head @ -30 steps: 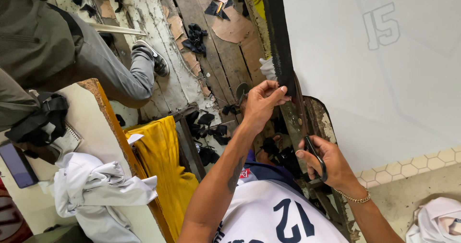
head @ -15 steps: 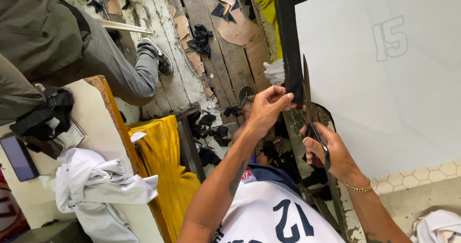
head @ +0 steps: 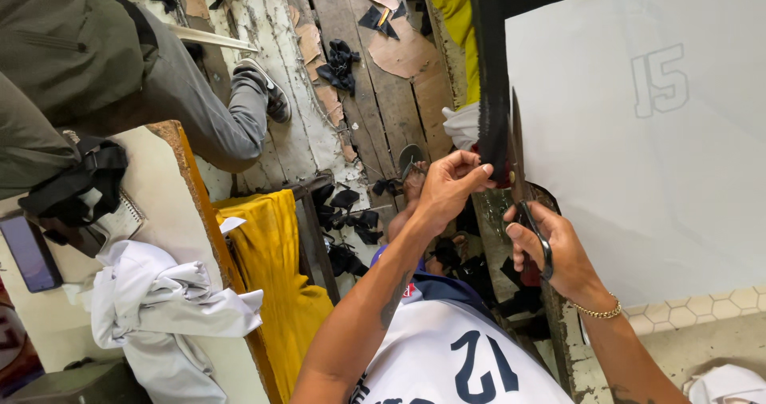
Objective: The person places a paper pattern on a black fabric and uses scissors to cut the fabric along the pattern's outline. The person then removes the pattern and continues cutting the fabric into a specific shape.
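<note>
Beside my bench, yellow cloth (head: pixel 275 276) drapes over a wooden edge, crumpled white fabric (head: pixel 159 308) lies near a dark phone (head: pixel 30 252), and black fabric scraps (head: pixel 339 65) litter the worn plank floor (head: pixel 383 108) below me.

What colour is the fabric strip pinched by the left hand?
Black fabric strip, in the head view, beside the white sheet.

white numbered jersey (head: pixel 447 364), gold chain bracelet (head: pixel 598 311)

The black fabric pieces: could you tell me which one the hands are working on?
The long black strip along the white sheet's edge: left hand pinches its end; the others lie loose on the plank floor.
</note>
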